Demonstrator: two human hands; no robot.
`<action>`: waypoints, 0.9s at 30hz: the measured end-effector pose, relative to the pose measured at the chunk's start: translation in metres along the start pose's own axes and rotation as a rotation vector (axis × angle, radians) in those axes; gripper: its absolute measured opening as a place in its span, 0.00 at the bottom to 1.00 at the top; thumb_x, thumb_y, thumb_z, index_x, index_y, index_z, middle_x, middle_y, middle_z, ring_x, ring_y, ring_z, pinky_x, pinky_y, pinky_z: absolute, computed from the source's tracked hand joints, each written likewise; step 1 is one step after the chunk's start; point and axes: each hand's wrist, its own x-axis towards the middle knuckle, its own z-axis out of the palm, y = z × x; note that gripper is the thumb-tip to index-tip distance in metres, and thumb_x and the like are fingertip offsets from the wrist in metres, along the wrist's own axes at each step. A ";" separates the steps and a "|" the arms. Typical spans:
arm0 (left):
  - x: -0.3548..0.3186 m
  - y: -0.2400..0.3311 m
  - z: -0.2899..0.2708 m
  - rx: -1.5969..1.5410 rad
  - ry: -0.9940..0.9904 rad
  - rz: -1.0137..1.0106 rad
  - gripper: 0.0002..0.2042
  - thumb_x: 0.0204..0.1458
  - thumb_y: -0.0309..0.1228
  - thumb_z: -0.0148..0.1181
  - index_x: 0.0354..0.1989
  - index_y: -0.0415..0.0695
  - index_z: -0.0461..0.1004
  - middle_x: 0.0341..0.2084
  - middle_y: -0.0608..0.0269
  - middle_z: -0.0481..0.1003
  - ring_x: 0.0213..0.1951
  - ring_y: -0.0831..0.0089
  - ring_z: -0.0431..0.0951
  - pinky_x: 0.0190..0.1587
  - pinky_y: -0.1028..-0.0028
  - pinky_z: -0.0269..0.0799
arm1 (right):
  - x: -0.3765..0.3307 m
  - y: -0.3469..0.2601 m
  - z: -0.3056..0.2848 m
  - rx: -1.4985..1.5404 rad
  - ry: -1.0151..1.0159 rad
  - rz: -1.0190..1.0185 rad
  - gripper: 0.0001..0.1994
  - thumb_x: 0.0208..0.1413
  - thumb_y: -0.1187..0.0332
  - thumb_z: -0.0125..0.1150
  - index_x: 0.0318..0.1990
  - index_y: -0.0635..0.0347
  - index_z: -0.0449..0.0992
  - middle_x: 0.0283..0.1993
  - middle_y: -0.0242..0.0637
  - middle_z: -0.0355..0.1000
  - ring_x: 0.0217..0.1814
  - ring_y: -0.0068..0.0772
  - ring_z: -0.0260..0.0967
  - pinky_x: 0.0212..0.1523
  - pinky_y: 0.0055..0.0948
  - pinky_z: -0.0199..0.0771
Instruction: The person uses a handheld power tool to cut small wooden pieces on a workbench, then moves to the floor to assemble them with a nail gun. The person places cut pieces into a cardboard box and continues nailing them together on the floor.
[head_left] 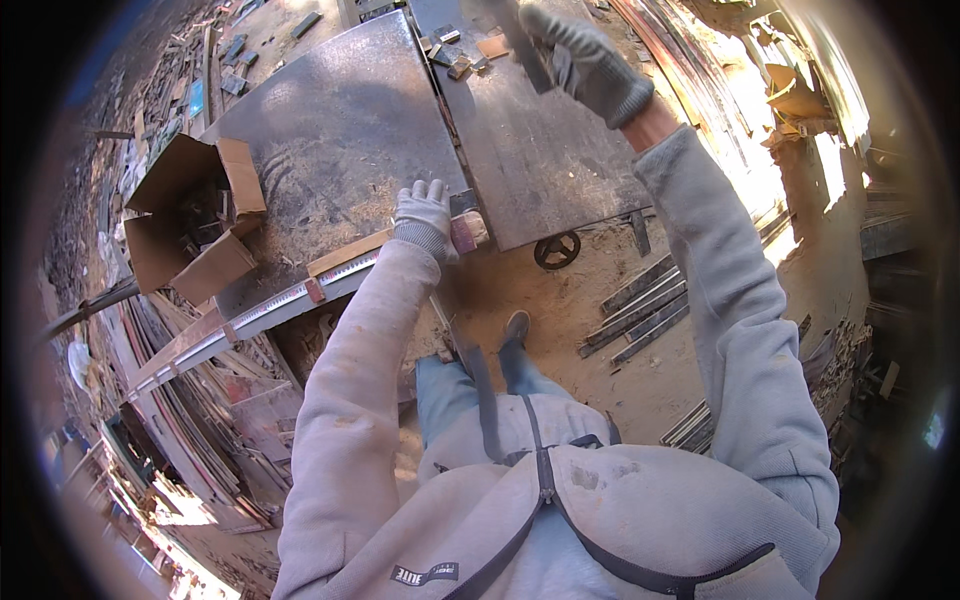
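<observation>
My left hand (424,212), in a grey-white work glove, lies with fingers stretched out on the dusty metal tabletop (330,130), close to its front edge. Right beside it, a reddish wood block (468,231) sits at the table's corner. At the top, over the second metal plate (545,160), my gloved right hand (592,68) is raised and appears closed at the edge of a dark flat strip (528,50). The strip is partly cut off by the frame and its material is unclear.
An open cardboard box (243,175) with small pieces inside stands on the left. A measuring rule (270,305) runs along the front edge. Small wood offcuts (459,67) lie at the back. Below the right plate are a dark handwheel (557,250) and stacked strips (645,310).
</observation>
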 end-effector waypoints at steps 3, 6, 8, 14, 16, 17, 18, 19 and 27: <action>-0.052 0.043 0.015 -0.029 -0.030 0.003 0.53 0.25 0.54 0.77 0.66 0.41 0.71 0.59 0.58 0.70 0.62 0.60 0.70 0.65 0.64 0.63 | -0.004 -0.048 0.004 -0.299 0.015 -0.197 0.25 0.67 0.47 0.67 0.53 0.63 0.81 0.45 0.38 0.82 0.41 0.28 0.80 0.43 0.28 0.82; -0.100 0.065 0.024 -0.025 -0.073 0.021 0.55 0.25 0.55 0.77 0.68 0.40 0.69 0.61 0.58 0.70 0.64 0.59 0.68 0.68 0.62 0.60 | -0.077 -0.004 0.052 -0.373 0.021 -0.031 0.32 0.61 0.43 0.70 0.61 0.62 0.80 0.53 0.41 0.83 0.53 0.32 0.81 0.56 0.33 0.81; -0.132 0.080 0.031 -0.009 -0.107 0.054 0.57 0.24 0.57 0.78 0.69 0.39 0.69 0.62 0.58 0.70 0.66 0.58 0.68 0.70 0.61 0.59 | -0.141 0.057 0.090 -0.619 -0.005 0.133 0.31 0.57 0.46 0.74 0.60 0.60 0.80 0.59 0.49 0.80 0.62 0.43 0.78 0.62 0.41 0.78; -0.161 0.120 0.046 -0.160 -0.311 0.110 0.66 0.18 0.59 0.85 0.72 0.37 0.66 0.67 0.53 0.67 0.71 0.54 0.64 0.74 0.57 0.56 | -0.252 0.191 0.120 -0.888 -0.092 -0.274 0.28 0.50 0.61 0.79 0.58 0.56 0.78 0.52 0.48 0.75 0.57 0.55 0.73 0.58 0.48 0.76; -0.168 0.135 0.053 -0.188 -0.364 0.123 0.66 0.19 0.60 0.85 0.72 0.37 0.65 0.67 0.53 0.67 0.71 0.53 0.63 0.75 0.55 0.54 | -0.264 0.208 0.128 -1.056 -0.173 -0.365 0.28 0.48 0.62 0.80 0.56 0.58 0.76 0.50 0.47 0.75 0.55 0.54 0.73 0.56 0.48 0.76; -0.175 0.143 0.058 -0.181 -0.303 0.110 0.66 0.20 0.60 0.84 0.73 0.36 0.64 0.69 0.51 0.65 0.73 0.52 0.61 0.77 0.54 0.51 | -0.266 0.214 0.133 -1.062 -0.169 -0.474 0.27 0.47 0.62 0.79 0.53 0.58 0.75 0.47 0.45 0.74 0.52 0.52 0.72 0.52 0.48 0.75; -0.185 0.149 0.063 -0.184 -0.236 0.105 0.67 0.21 0.61 0.84 0.74 0.35 0.63 0.71 0.50 0.64 0.75 0.51 0.59 0.78 0.53 0.48 | -0.270 0.221 0.141 -1.069 -0.160 -0.524 0.21 0.48 0.64 0.76 0.48 0.58 0.77 0.46 0.44 0.75 0.53 0.50 0.73 0.51 0.47 0.75; -0.195 0.156 0.069 -0.182 -0.172 0.099 0.68 0.22 0.61 0.83 0.74 0.35 0.62 0.73 0.49 0.63 0.76 0.50 0.58 0.80 0.51 0.46 | -0.272 0.228 0.150 -1.117 -0.208 -0.532 0.17 0.50 0.65 0.72 0.46 0.58 0.78 0.45 0.43 0.75 0.52 0.49 0.73 0.50 0.46 0.75; -0.243 0.204 0.117 -0.083 -0.115 0.087 0.63 0.36 0.59 0.73 0.79 0.31 0.52 0.80 0.45 0.51 0.82 0.48 0.44 0.83 0.46 0.30 | -0.308 0.266 0.178 -0.951 -0.402 -0.507 0.18 0.55 0.69 0.69 0.54 0.58 0.81 0.53 0.41 0.78 0.56 0.47 0.75 0.59 0.44 0.76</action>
